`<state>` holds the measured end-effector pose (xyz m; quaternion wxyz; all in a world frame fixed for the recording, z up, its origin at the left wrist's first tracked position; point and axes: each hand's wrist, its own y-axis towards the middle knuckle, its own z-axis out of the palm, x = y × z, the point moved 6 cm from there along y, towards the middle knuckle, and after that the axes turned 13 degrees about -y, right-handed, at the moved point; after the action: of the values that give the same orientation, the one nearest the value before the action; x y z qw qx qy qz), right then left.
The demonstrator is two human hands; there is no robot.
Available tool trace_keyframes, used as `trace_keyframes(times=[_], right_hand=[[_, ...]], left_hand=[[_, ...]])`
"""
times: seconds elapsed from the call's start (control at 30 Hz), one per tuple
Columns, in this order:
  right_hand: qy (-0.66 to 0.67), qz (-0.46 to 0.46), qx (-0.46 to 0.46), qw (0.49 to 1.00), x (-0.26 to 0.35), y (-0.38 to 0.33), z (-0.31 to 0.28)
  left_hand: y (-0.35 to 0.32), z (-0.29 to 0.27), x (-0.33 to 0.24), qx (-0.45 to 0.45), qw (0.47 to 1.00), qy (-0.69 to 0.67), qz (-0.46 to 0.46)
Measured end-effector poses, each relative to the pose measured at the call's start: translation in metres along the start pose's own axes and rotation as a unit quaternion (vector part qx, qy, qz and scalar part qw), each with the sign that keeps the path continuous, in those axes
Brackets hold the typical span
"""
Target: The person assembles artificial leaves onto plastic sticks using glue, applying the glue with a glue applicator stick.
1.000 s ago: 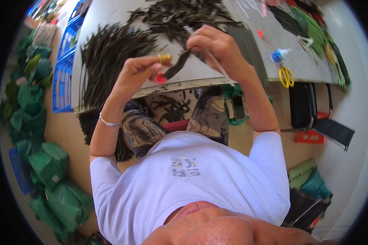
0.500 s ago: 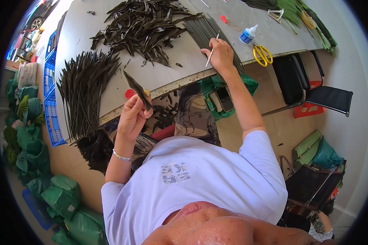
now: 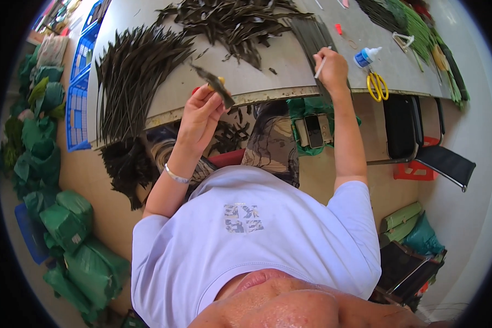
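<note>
Item 1: our left hand [image 3: 199, 112], raised in front of the near edge of the surface [image 3: 290, 65]. Its fingers pinch a dark, narrow leaf strip [image 3: 213, 85] that slants up and to the left above the knuckles; a small yellow piece [image 3: 211, 86] and a bit of red show just behind the strip.

Item 2: our right hand [image 3: 331, 68], resting on the surface at its near edge. Its fingers are closed around a thin white stick [image 3: 321, 64] that points up and away from us.

Item 3: a bundle of straight dark strips [image 3: 311, 35], lying on the surface just beyond the right hand.

Item 4: a loose heap of dark leaf pieces [image 3: 229, 22] at the far middle of the surface, and a fanned row of long dark strips [image 3: 134, 71] to the left, some hanging over the edge.

Item 5: a small glue bottle with a blue cap [image 3: 364, 56] and yellow-handled scissors [image 3: 376, 86], both right of the right hand.

Item 6: blue crates [image 3: 79, 82] and green bundles [image 3: 65, 224] at the left, on the floor.
</note>
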<state>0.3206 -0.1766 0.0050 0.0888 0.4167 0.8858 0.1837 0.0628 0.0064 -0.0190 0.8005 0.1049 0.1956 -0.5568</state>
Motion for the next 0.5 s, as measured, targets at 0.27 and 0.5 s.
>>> trace_keyframes(times=[0.27,0.5], right_hand=[[0.408,-0.056,-0.056,0.909,0.113,-0.079,-0.124],[0.421,-0.118,0.011,0.9,0.145,-0.11,-0.124]], left_hand=[[0.001,-0.005,-0.003,0.008,0.999,-0.041,0.031],[-0.003,0.001,0.0,0.025,0.998,-0.037,0.055]])
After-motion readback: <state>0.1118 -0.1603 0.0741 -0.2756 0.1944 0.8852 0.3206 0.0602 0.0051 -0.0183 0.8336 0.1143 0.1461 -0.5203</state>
